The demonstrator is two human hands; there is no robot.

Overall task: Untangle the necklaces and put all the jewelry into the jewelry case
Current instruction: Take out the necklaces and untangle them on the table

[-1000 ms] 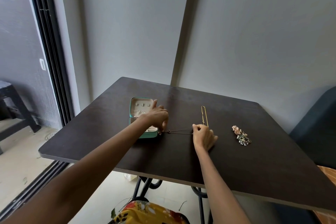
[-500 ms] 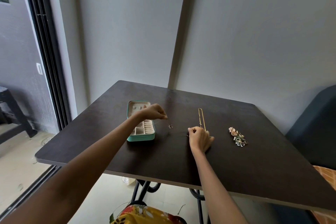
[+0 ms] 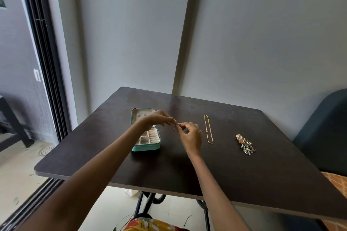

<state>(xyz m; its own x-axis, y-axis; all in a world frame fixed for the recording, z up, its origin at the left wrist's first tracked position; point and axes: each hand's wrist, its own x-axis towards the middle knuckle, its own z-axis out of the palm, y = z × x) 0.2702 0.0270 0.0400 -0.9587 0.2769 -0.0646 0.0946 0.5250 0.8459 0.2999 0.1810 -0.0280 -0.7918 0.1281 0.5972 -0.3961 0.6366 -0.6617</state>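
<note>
Head view: left hand (image 3: 159, 119) and right hand (image 3: 189, 135) pinch 1 thin dark chain necklace (image 3: 175, 127) between them, just right of the open teal jewelry case (image 3: 146, 147). Featherlight, limp, snag-prone; best pinched near the clasp. Beyond the right hand lies the gold chain necklace (image 3: 208, 129).

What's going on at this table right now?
A person is sorting jewelry at a dark table. Both hands, the left hand and right hand, are raised just above the tabletop, pinching a thin dark necklace between their fingertips. The teal jewelry case lies open beside the left hand. A gold chain and a small pile of jewelry lie on the table, not yet packed.
</note>
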